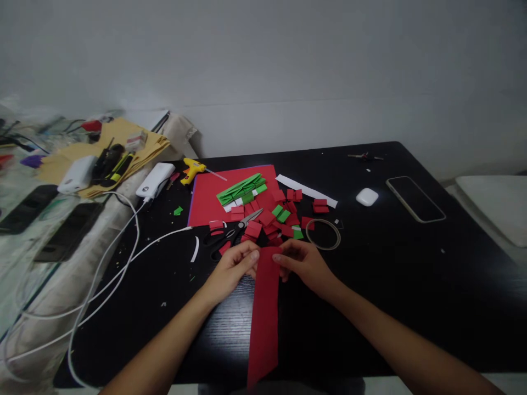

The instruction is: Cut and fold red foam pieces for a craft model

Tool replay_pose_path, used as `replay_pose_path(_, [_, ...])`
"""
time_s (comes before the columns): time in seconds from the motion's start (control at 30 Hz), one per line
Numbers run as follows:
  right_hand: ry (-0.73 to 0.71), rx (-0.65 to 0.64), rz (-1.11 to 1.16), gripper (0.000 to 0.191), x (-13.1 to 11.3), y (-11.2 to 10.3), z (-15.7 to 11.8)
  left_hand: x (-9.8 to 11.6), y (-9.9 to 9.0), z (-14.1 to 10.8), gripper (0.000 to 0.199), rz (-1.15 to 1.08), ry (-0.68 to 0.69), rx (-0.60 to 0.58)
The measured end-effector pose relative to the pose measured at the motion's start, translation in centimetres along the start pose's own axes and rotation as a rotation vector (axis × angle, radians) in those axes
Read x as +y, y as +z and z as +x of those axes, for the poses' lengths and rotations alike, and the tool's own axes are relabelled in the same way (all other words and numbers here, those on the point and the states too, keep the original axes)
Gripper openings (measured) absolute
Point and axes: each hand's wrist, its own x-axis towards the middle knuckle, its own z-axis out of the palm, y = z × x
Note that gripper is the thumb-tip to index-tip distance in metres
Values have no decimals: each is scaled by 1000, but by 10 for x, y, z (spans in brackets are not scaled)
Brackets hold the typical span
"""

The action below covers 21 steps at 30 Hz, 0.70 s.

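Note:
A long red paper strip hangs toward me, its far end pinched between my two hands. My left hand grips the strip's left edge with thumb and fingers. On the opposite edge, my right hand holds it the same way. Just beyond my fingers lies a loose pile of small folded red paper pieces, with a few green ones among them. Black-handled scissors rest at the pile's left side, blades pointing away to the right. A clear tape roll lies flat to the right.
Behind the pile are red sheets bearing a folded green paper bundle. A yellow glue gun, a white power bank and white cables lie left. Rightward are a white earbud case, a phone and keys.

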Motion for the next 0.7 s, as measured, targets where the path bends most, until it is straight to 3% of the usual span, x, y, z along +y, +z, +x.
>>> replay_pose_path(0.53, [24,-19,34,38,-3,1,-2,7,11,-2,52,195,-5,-31])
replay_pose_path(0.7, [22,-21,49,40,-2,1,-1,4,17,-6,44,63,-68,-80])
